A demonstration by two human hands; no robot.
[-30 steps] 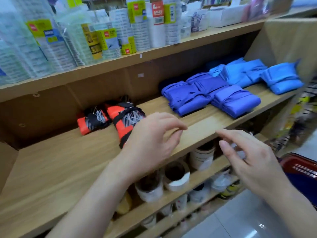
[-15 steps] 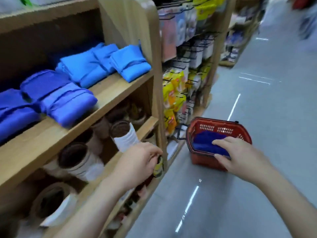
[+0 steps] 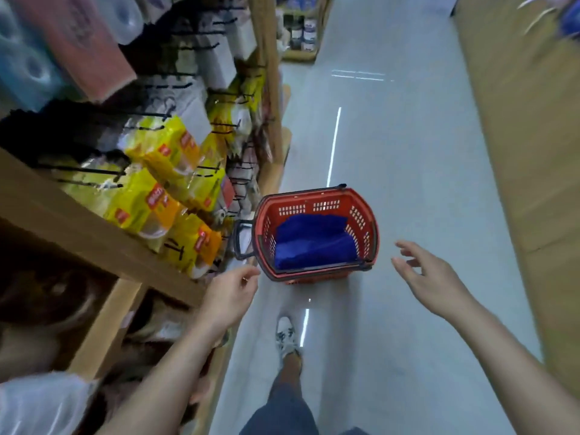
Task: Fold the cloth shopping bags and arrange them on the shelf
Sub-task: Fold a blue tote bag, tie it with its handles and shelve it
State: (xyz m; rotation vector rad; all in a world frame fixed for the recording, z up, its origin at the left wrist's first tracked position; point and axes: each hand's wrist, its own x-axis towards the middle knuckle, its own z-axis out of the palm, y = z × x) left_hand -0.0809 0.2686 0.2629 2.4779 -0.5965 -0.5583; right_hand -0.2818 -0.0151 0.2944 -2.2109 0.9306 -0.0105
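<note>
A red plastic basket (image 3: 361, 211) stands on the aisle floor ahead of me, with dark blue cloth bags (image 3: 314, 243) lying loose inside it. My left hand (image 3: 230, 293) hangs just left of the basket's near rim, fingers loosely curled and holding nothing. Out to the right of the basket, my right hand (image 3: 430, 277) hovers with fingers spread, touching nothing. The shelf with the folded bags is out of view.
A wooden shelf unit (image 3: 94, 233) runs along the left, with yellow packets (image 3: 157, 199) on black hooks. My foot in a white shoe (image 3: 285, 337) is on the grey floor (image 3: 408, 152) behind the basket. A wooden panel (image 3: 533, 152) lines the right.
My view has swung from the shelf of folded bags to the aisle and the basket. Both hands have left the shelf and come down toward the basket.
</note>
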